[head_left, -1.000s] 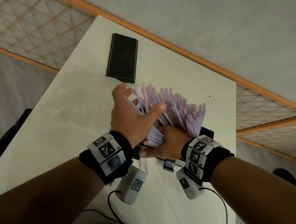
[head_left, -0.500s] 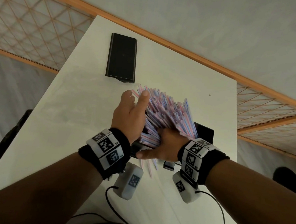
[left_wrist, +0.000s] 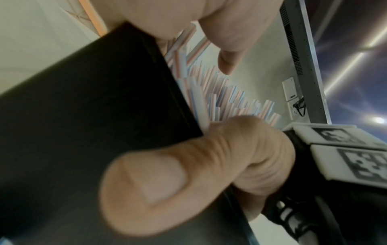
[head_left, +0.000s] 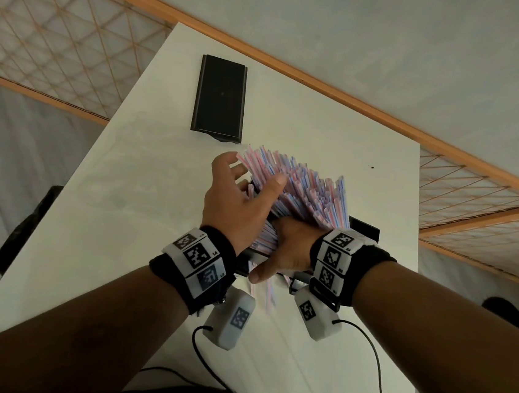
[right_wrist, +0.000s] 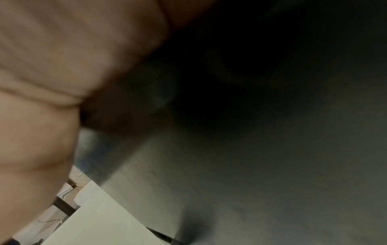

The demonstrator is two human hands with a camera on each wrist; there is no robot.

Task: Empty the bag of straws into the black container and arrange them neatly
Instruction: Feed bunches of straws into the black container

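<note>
Right hand [head_left: 287, 250] grips the straws [head_left: 303, 191] low down, thumb out over the black container [head_left: 365, 231] they stand in, fanned and leaning (a few lie loose on the table [head_left: 129, 202] in front). Left hand [head_left: 235, 203] is open, fingers spread against the bundle's left side. Lid [head_left: 220, 97] lies apart, farther back.

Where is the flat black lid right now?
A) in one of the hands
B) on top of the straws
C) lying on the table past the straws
C: the black lid lies flat on the white table, beyond the straws, and neither hand touches it.
</note>
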